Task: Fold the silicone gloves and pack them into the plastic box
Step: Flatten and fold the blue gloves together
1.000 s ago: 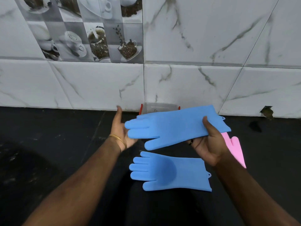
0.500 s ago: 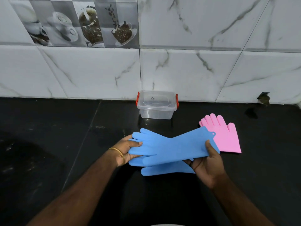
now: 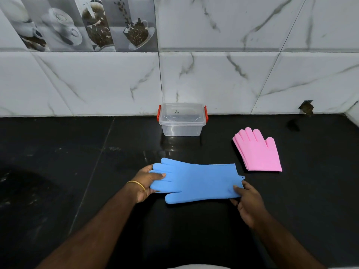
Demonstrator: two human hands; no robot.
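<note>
A blue silicone glove (image 3: 196, 181) lies flat on the black counter, fingers pointing left, and it hides the second blue glove beneath it. My left hand (image 3: 148, 183) pinches the finger end, thumb on top. My right hand (image 3: 245, 200) grips the cuff end at the right. Folded pink gloves (image 3: 258, 152) rest in a stack to the right, fingers pointing away from me. The clear plastic box (image 3: 182, 121) with red latches stands open against the wall, behind the blue gloves.
The black counter (image 3: 58, 162) stretches wide to the left and right. A marble-tiled wall (image 3: 213, 74) closes off the back. A small dark hole (image 3: 306, 108) sits at the wall's base on the right.
The lifted blue glove came down onto the other blue glove and now covers it, lined up flat. Both hands moved down with it. The camera tilted down, bringing the box and pink gloves into full view.
</note>
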